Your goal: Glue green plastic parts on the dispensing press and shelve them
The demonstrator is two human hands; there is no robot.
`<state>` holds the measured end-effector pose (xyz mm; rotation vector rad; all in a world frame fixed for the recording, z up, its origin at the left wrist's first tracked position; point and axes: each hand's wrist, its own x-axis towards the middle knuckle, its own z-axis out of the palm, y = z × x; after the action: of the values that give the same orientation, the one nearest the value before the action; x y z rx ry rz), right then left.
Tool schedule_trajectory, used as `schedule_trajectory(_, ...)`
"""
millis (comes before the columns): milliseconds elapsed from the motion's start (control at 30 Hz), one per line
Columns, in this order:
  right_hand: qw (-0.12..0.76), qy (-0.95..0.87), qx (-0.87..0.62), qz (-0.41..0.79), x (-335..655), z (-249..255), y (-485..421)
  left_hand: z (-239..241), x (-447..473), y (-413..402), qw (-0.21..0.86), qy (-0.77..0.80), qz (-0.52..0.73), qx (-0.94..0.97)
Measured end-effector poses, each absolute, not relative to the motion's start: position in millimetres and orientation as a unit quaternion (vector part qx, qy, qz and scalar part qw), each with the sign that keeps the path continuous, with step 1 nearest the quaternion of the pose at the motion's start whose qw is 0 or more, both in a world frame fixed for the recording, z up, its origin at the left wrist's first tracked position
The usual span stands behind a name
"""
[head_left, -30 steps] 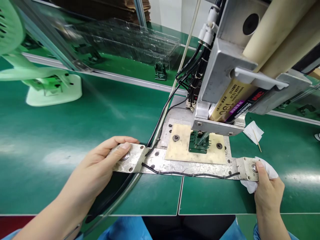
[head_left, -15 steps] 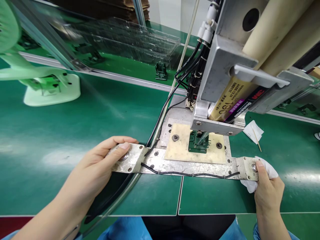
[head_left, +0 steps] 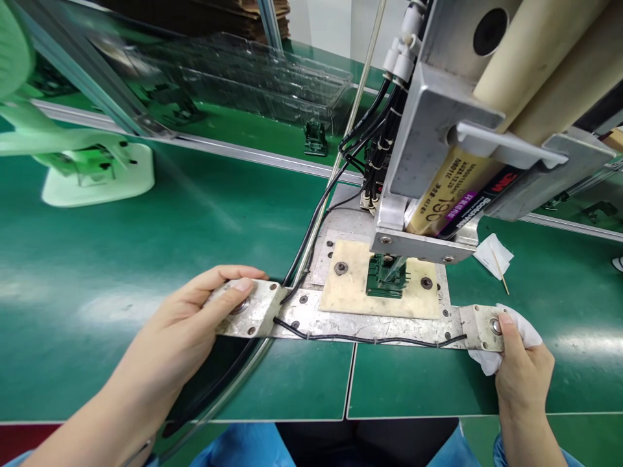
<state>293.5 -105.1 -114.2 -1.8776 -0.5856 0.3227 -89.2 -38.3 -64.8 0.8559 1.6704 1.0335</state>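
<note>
Steel plate [head_left: 360, 321] lies near the front edge of the green table [head_left: 146, 259], below a machine head [head_left: 438, 149]. On its left end rests the left hand [head_left: 195, 318] — thumb pressed on a round button [head_left: 239, 306], fingers stretched along the far rim, grip loose and clasping nothing. At the right end the right hand [head_left: 523, 373] sets its thumb on a second button [head_left: 495, 326], grip clenched around a white cloth [head_left: 528, 334]. Between the hands, mid-plate, a green part [head_left: 385, 277] sits in a beige pad [head_left: 348, 285] — right under the machine head.
</note>
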Motion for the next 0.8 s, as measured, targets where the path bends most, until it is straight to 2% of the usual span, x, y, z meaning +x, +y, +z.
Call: schedule_trajectory(800,0.527,-0.239,-0.804,0.137,294.7,-114.2,-105.9,-63.5,-89.1,-39.0,0.463,0.698,0.413,0.358)
